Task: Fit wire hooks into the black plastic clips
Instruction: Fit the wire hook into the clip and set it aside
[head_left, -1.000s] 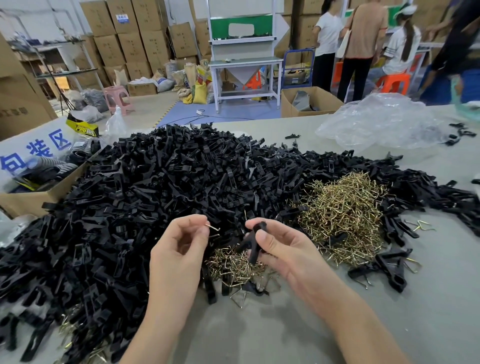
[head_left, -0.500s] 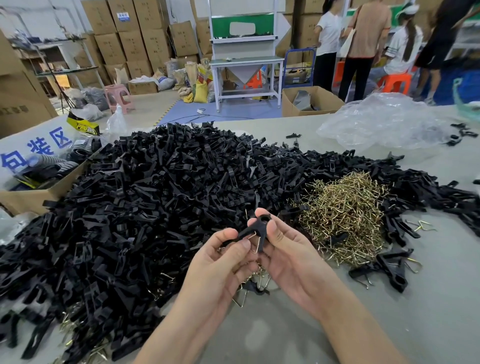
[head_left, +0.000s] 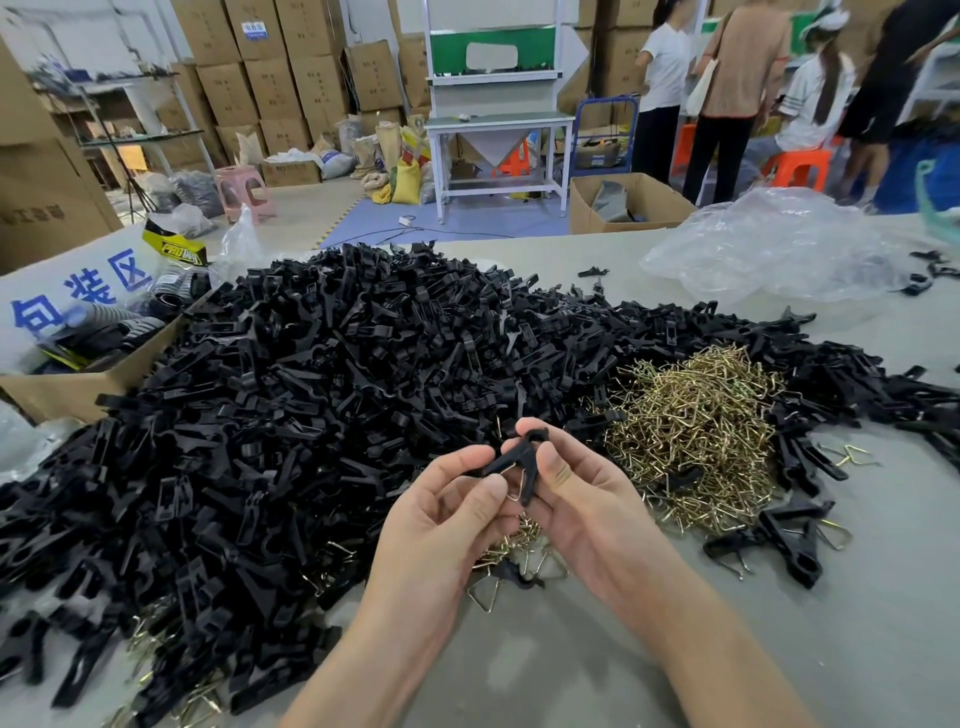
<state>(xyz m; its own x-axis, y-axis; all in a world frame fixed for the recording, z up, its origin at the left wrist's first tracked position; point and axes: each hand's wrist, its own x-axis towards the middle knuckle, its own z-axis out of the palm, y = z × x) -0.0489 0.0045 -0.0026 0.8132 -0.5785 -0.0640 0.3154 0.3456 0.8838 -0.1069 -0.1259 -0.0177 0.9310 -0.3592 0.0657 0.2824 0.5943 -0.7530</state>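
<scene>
Both hands meet above the table's front middle. My right hand (head_left: 576, 499) grips a black plastic clip (head_left: 519, 457) with thumb and fingers. My left hand (head_left: 447, 514) pinches a brass wire hook (head_left: 514, 491) that sits between the clip's two legs. Behind them spreads a big heap of black clips (head_left: 311, 395). A pile of brass wire hooks (head_left: 696, 431) lies to the right. A smaller scatter of hooks (head_left: 519, 545) lies under my hands.
A cardboard box (head_left: 67, 384) with dark parts stands at the left. A crumpled clear plastic bag (head_left: 779, 249) lies at the back right. Clips with hooks fitted (head_left: 779, 540) lie at the right. Several people stand behind the table.
A second ago my hands were apart, the left holding a hook and the right a clip. They came together and the hook now sits between the clip's legs.
</scene>
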